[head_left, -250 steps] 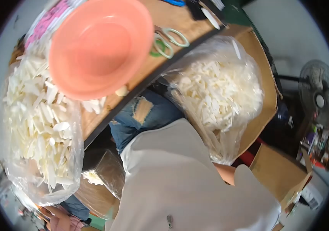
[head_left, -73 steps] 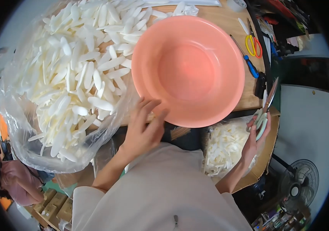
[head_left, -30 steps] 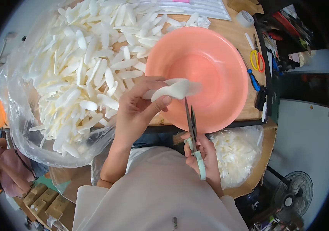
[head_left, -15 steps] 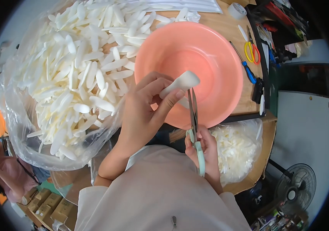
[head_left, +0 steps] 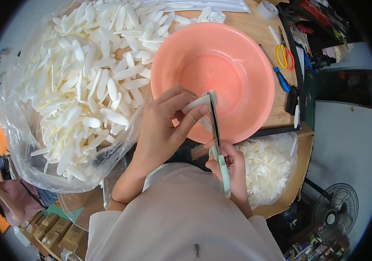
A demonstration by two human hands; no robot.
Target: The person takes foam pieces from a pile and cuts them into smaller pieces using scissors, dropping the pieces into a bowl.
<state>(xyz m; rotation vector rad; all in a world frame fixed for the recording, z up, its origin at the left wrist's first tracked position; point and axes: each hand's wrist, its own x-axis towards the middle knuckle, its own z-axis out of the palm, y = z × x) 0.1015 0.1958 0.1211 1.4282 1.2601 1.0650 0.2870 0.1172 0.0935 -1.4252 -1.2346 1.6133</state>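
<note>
At least one white piece (head_left: 196, 103), over one pink basin (head_left: 253, 91), is clamped in the left hand's (head_left: 162, 124) fingers; the right hand's (head_left: 233, 167) fingers grip one pair of scissors (head_left: 215, 126), its blades at the piece's end. One screwdriver (head_left: 281, 79) lies beside the basin.

A: And straight in, it's the basin (head_left: 255, 69) glowing plain salmon pink on the light wood-brown tabletop (head_left: 242, 19)!
B: With black along the near edge, and look left: pieces (head_left: 77, 78) in white and cream, no pattern on them!
A: White again for the held piece (head_left: 196, 104), between grey blades and pale mint-green handles on the scissors (head_left: 215, 126)!
B: Over to the right edge, the other scissors (head_left: 285, 56) flash yellow and orange-red, the screwdriver (head_left: 282, 80) bright blue on its handle!
A: Below the near edge, cardboard brown on the box (head_left: 277, 209), creamy white for the scraps (head_left: 262, 174)!
B: And a plain pale grey-beige shirt (head_left: 177, 213), dusty pink on the co-worker's top (head_left: 18, 195)!
</note>
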